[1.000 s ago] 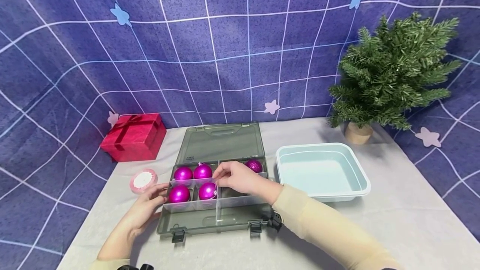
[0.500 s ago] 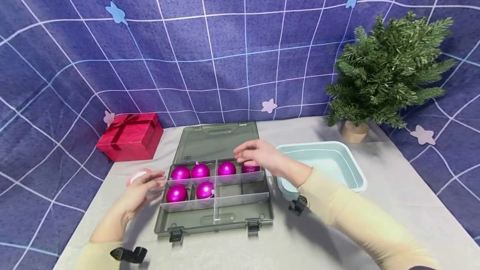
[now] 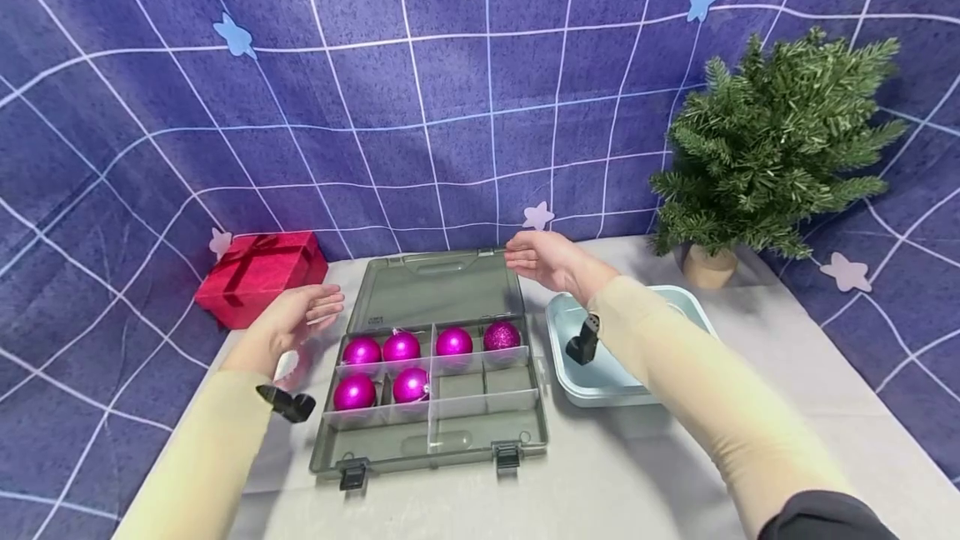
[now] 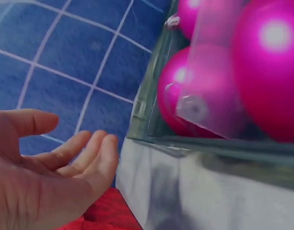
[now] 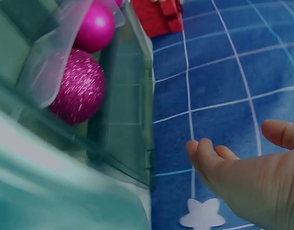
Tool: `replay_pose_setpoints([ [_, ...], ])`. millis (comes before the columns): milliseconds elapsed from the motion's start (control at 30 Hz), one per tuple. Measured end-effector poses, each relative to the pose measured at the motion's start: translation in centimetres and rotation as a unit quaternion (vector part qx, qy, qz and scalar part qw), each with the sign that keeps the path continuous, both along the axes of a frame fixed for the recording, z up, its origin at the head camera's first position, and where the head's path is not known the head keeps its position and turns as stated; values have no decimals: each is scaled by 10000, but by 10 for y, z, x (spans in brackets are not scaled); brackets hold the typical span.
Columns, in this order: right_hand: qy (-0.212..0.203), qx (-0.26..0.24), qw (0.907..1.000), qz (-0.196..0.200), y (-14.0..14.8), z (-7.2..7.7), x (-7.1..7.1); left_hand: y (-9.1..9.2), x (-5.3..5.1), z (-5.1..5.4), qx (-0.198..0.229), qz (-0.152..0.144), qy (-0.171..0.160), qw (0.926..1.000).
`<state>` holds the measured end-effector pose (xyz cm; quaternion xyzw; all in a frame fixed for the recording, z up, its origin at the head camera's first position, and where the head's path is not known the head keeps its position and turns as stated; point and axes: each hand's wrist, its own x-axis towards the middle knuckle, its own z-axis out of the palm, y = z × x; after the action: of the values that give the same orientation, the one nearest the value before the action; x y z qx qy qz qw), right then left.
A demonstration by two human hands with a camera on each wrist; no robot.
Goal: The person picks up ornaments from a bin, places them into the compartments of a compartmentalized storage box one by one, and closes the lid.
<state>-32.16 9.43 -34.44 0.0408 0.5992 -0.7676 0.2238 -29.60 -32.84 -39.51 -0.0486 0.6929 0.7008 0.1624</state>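
Observation:
A dark translucent divided storage box (image 3: 375,444) stands on the table with its lid (image 3: 442,290) swung back. Several magenta ball ornaments sit in its compartments, among them a smooth ball (image 3: 453,342) and a glittery ball (image 3: 502,336) in the back row. Two more smooth balls occupy the left of the middle row. My left hand (image 3: 296,315) hovers left of the box, fingers loosely extended and holding nothing. Above the lid's right edge is my right hand (image 3: 551,261), likewise relaxed and touching nothing. Both wrist views show the fingers apart from the box.
A pale blue tub (image 3: 573,386) stands right of the box, partly behind my right forearm. Behind it is a small artificial Christmas tree (image 3: 780,148). A red gift box (image 3: 255,273) sits at the back left. A pink-and-white roll (image 3: 292,369) is partly covered by my left arm.
My right hand has let go of a smooth ball in the back row and moved up and right. My left hand has left the box's side and risen toward the back.

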Motion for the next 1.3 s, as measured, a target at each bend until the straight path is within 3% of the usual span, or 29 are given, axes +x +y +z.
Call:
replay_pose_setpoints([
  [200,-499,-61,9987,-6,-12,-6,-30,-13,-39,-11,65,90,-545,9985],
  [333,-762,51,9971,-39,-10,-14,-44,-16,-51,-16,-100,18,-844,9964],
  [500,-1090,78,9940,-96,-3,-29,-52,-3,-49,-10,-238,-172,-881,9957],
  [733,-1138,408,9926,112,-10,-42,-57,6,-60,-18,-13,-192,-1005,9948],
  [900,-1196,547,9912,130,-16,-47,-58,14,-62,-13,-142,-291,-895,9955],
  [1000,-1156,696,9907,167,-16,-60,-69,17,-63,-10,-220,-298,-881,9954],
  [1033,-1079,652,9916,303,-12,-73,-81,18,-63,-9,-219,-278,-891,9954],
  [1100,-1016,721,9919,244,-12,-83,-88,18,-62,-7,-236,-220,-905,9954],
  [1233,-818,752,9938,-37,-12,-77,-81,16,-60,-2,-164,40,-901,9958],
  [1300,-754,770,9936,-329,-14,-58,-65,16,-59,3,-144,68,-830,9964],
])
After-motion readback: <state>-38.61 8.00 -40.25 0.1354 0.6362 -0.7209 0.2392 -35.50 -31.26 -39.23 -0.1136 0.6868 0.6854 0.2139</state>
